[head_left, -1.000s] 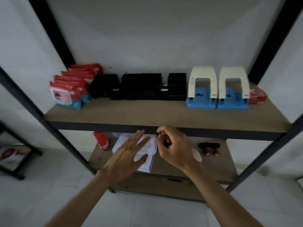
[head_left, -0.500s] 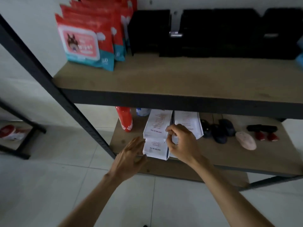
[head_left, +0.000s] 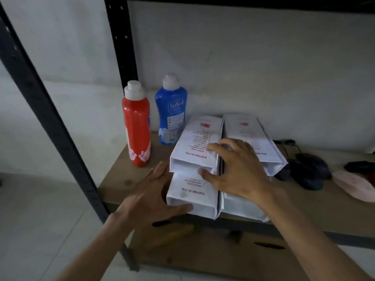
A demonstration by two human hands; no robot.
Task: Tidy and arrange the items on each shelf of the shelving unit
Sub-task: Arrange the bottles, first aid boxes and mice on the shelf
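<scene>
The upper white box (head_left: 195, 145) lies on the lower white box (head_left: 192, 191) at the wooden shelf's (head_left: 119, 177) front edge. The right hand (head_left: 239, 169) grips the upper one, fingers curled on top and thumb at its front end. The left hand (head_left: 150, 197) presses flat, fingers straight, against the lower box at 9 o'clock. A second white stack (head_left: 251, 136) touches them at 3 o'clock; a red bottle (head_left: 137, 126) and a blue bottle (head_left: 171, 112) stand upright at 10 o'clock.

Bare shelf (head_left: 121, 179) is lying open left of my packets (head_left: 194, 145); bottles (head_left: 137, 126) are blocking behind it, mice (head_left: 308, 171) crowding the right.
</scene>
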